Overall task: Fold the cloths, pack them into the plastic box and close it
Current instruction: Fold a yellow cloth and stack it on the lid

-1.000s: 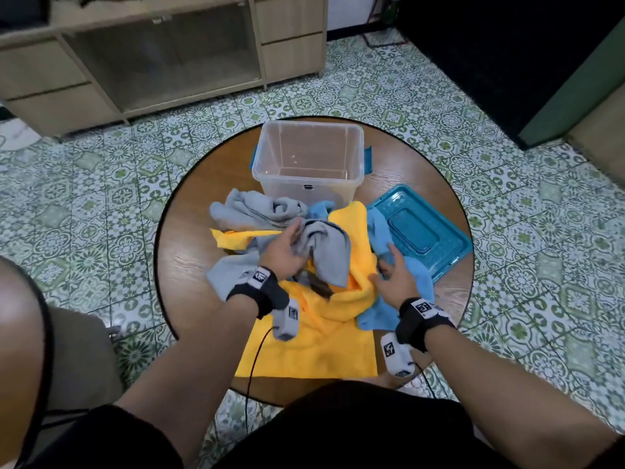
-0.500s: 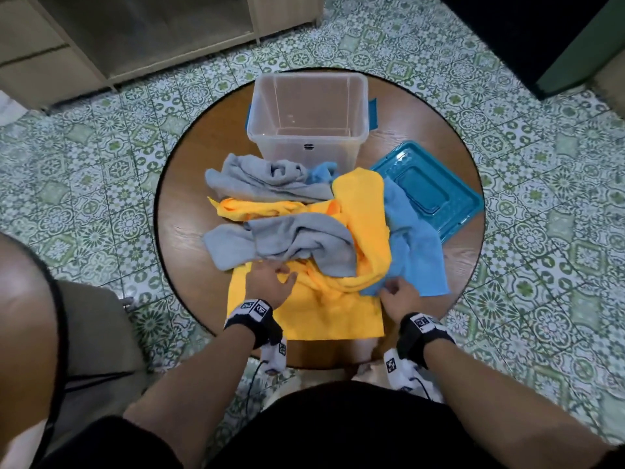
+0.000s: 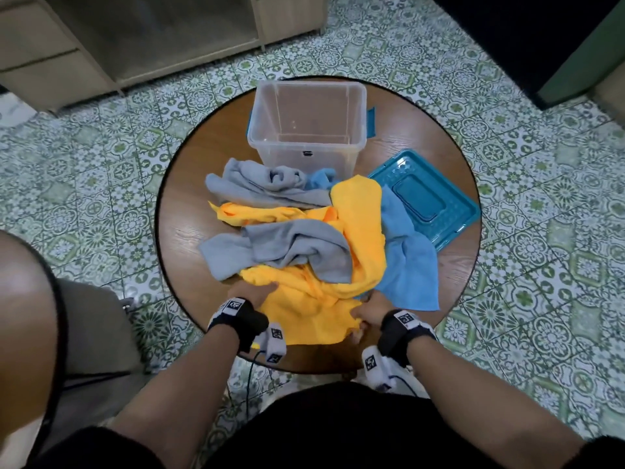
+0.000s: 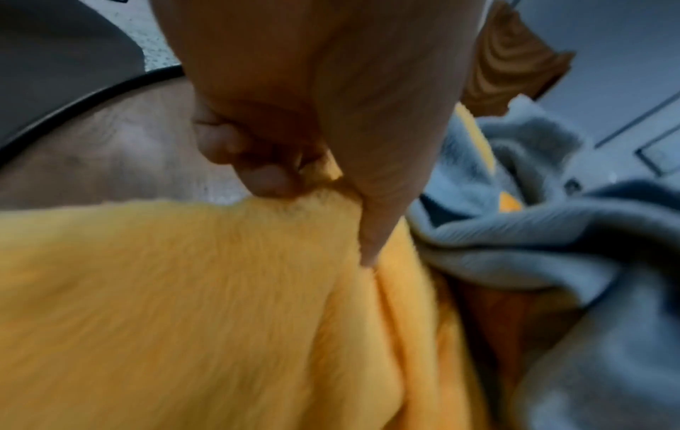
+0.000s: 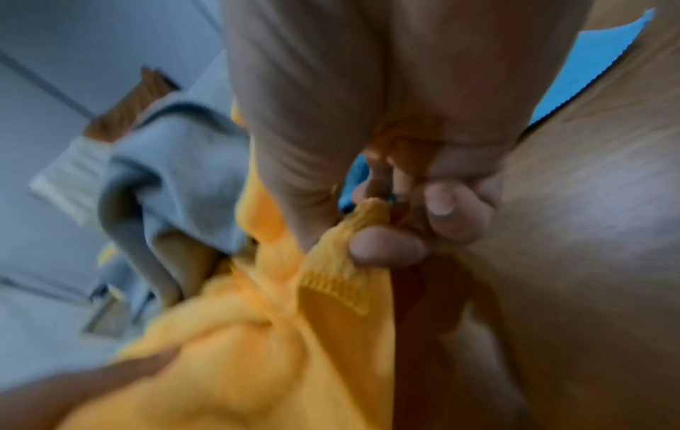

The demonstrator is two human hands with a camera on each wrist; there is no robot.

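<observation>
A heap of unfolded cloths lies on the round wooden table [image 3: 189, 211]: two grey cloths [image 3: 297, 242], yellow cloths and a blue cloth [image 3: 409, 265]. The nearest yellow cloth [image 3: 304, 309] spreads toward me at the front edge. My left hand [image 3: 253, 291] pinches its left edge, thumb over curled fingers [image 4: 265, 177]. My right hand [image 3: 370, 309] pinches its right corner [image 5: 353, 232] between thumb and fingers. The clear plastic box [image 3: 307, 126] stands open and empty at the back of the table. Its teal lid [image 3: 426, 198] lies flat to the right of the heap.
A grey cloth [image 4: 552, 247] lies bunched right behind the yellow one. A wooden cabinet [image 3: 135, 38] stands beyond the table on a green patterned tile floor [image 3: 524, 147]. My legs sit close against the table's near edge.
Both hands drew back from the middle of the heap to the near yellow cloth and took hold of its left edge and right corner. The head view tilted downward.
</observation>
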